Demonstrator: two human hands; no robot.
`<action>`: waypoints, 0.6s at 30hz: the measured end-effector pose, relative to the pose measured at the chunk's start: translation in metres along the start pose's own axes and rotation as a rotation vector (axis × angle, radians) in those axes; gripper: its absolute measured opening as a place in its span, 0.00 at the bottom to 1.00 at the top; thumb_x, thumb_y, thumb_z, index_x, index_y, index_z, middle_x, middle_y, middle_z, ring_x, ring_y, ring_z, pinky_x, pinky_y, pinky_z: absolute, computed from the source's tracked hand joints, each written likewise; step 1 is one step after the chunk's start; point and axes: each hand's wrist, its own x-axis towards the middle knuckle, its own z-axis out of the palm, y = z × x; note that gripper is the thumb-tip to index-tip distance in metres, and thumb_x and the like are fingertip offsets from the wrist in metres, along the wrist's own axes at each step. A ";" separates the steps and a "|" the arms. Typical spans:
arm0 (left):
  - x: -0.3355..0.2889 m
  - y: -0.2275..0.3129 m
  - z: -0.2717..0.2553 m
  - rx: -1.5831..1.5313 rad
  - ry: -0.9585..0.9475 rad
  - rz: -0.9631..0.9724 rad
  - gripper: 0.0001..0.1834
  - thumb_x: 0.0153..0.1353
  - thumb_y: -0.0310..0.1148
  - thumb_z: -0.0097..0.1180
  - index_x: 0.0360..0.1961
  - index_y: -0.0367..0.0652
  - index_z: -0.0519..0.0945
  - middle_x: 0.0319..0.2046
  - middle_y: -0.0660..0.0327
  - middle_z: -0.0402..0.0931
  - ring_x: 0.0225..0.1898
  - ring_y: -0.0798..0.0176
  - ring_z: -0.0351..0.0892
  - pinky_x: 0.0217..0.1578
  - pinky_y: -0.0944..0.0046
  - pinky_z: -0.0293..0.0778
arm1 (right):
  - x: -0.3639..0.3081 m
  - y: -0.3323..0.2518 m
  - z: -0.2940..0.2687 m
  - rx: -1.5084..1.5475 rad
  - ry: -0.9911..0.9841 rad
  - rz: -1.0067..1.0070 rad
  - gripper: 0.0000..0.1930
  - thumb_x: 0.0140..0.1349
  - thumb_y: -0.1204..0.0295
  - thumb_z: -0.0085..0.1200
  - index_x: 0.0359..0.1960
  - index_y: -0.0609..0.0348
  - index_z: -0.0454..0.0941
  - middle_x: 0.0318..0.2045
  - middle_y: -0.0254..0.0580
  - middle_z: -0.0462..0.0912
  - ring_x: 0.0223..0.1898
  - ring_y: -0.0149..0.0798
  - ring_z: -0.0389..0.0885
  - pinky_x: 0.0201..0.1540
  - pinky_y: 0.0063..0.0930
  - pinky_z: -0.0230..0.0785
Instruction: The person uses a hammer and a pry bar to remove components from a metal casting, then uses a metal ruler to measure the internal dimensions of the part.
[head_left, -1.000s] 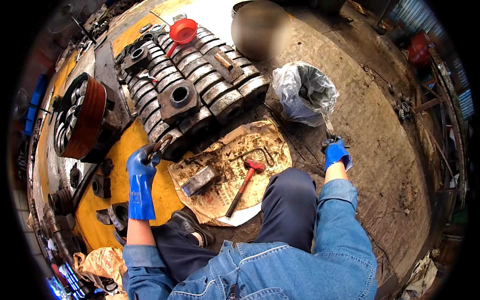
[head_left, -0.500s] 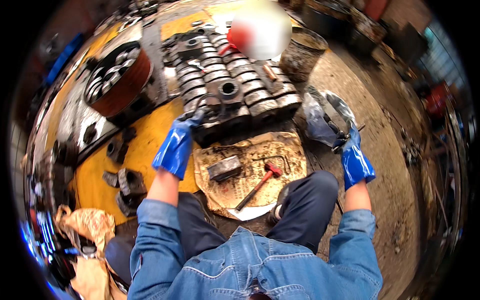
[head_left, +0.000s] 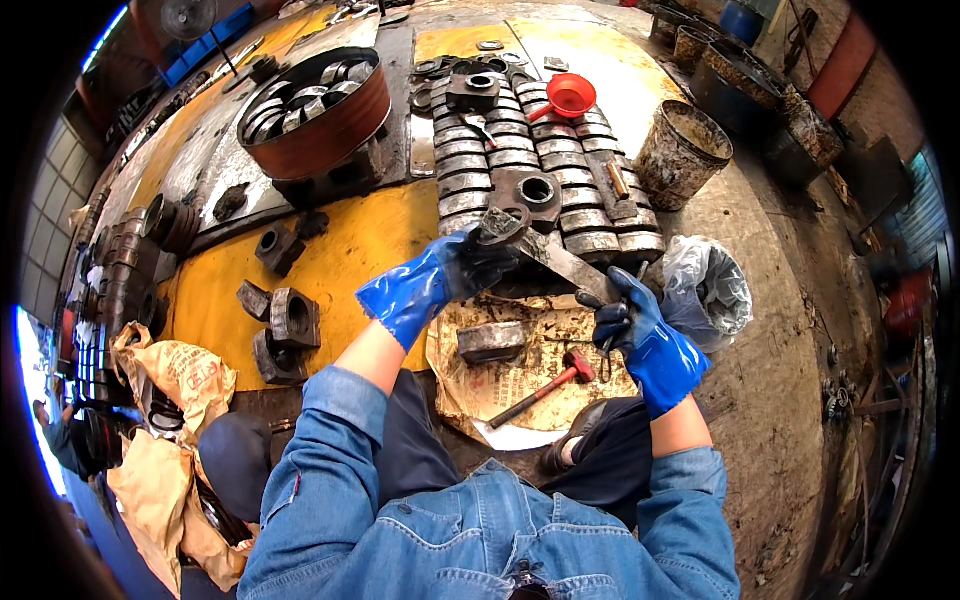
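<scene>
Stained floor (head_left: 790, 430); beyond the red-headed hammer (head_left: 541, 391), left grip (head_left: 476, 263) clamped on a dark ring (head_left: 507, 236), right grip (head_left: 637, 325) on a flat blade (head_left: 566, 263); both probably stiff, slick, ring heavier, best held round its outside.

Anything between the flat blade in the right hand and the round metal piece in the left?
Nothing visible: the flat blade runs from the right hand to the round metal piece in the left hand. Actual contact is unclear.
</scene>
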 end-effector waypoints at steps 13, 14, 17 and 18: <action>0.002 -0.001 0.011 1.457 0.111 1.003 0.21 0.56 0.41 0.67 0.45 0.39 0.82 0.38 0.56 0.84 0.41 0.59 0.84 0.41 0.64 0.79 | -0.002 0.013 0.034 0.008 0.001 -0.078 0.21 0.68 0.57 0.53 0.57 0.51 0.71 0.39 0.41 0.82 0.22 0.20 0.68 0.22 0.18 0.60; 0.004 -0.010 0.009 1.318 0.133 1.156 0.26 0.50 0.41 0.70 0.47 0.37 0.81 0.37 0.55 0.84 0.43 0.60 0.83 0.44 0.63 0.78 | 0.002 0.015 0.033 0.006 -0.004 -0.076 0.20 0.67 0.57 0.53 0.56 0.51 0.72 0.36 0.40 0.82 0.22 0.21 0.68 0.22 0.18 0.60; 0.001 -0.017 0.004 1.313 0.151 1.048 0.25 0.50 0.39 0.71 0.47 0.37 0.81 0.37 0.54 0.84 0.43 0.63 0.83 0.45 0.64 0.78 | 0.008 0.023 0.034 -0.043 0.114 -0.164 0.20 0.67 0.57 0.54 0.57 0.51 0.72 0.43 0.45 0.83 0.24 0.23 0.70 0.22 0.20 0.62; 0.003 -0.017 -0.001 1.353 0.090 0.966 0.21 0.55 0.30 0.67 0.50 0.37 0.80 0.45 0.59 0.81 0.45 0.69 0.79 0.47 0.67 0.75 | 0.004 0.027 0.041 -0.048 0.159 -0.184 0.20 0.67 0.58 0.54 0.56 0.52 0.72 0.46 0.48 0.82 0.25 0.25 0.72 0.23 0.20 0.63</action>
